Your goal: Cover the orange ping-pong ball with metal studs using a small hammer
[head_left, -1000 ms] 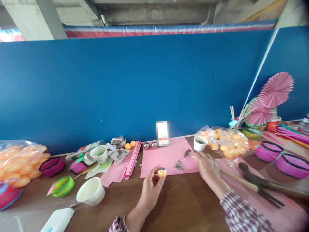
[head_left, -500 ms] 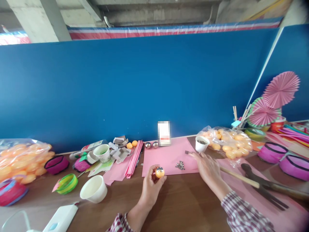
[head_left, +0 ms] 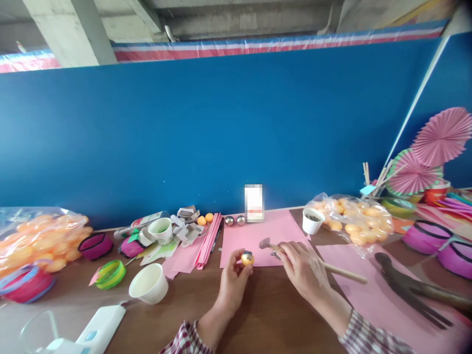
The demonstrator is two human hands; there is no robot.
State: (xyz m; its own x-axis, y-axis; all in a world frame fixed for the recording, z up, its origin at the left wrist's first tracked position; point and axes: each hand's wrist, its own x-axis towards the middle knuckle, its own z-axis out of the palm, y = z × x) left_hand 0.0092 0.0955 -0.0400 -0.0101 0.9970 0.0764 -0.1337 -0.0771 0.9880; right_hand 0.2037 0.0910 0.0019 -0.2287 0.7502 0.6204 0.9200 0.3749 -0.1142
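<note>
My left hand [head_left: 236, 280] grips an orange ball [head_left: 248, 260] between thumb and fingers; shiny silver covers its upper part. My right hand [head_left: 304, 268] is closed around the wooden handle of a brush [head_left: 344, 273], whose flat greyish head points left toward the ball without touching it. Beneath the head and fingers, small silver pieces [head_left: 275, 254] lie mostly hidden on a pink sheet [head_left: 236, 241]. Two silver-covered balls [head_left: 235, 221] sit at the back of that sheet. Right of it stands a white cup [head_left: 312, 223] with dark contents.
A claw hammer [head_left: 416, 290] lies on pink paper at the right. Bags of orange balls [head_left: 363, 216] rest at both sides. An off-white bowl [head_left: 149, 285] and a white power strip [head_left: 101, 327] are at left. A blue partition [head_left: 221, 128] rises behind the table.
My right hand has moved left and nearer, bringing the brush over the small silver pieces toward the ball. My left hand still holds the ball. The view has shifted slightly.
</note>
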